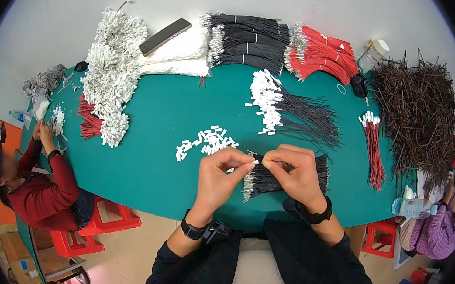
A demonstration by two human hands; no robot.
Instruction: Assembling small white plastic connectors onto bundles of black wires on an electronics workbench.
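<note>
A: We see our left hand (220, 174) low in the centre of the frame, its thumb and forefinger pinched on a small white plastic connector housing (253, 163).

B: And our right hand (294, 172), just beside it, nips the bare end of a thin black wire (265, 162), tip to tip with the housing, probably so the two line up.

A: Under both hands lies the loose bundle of black wires with silver tips (285, 177), close for picking.

B: A scatter of little white housings (207, 141) sits just above on the green table (155, 121).

A: Black wires already capped in white (289, 109) lie apart, upper right of centre.

B: At the left edge, another person's hands (42, 131) work at their own pile.
</note>
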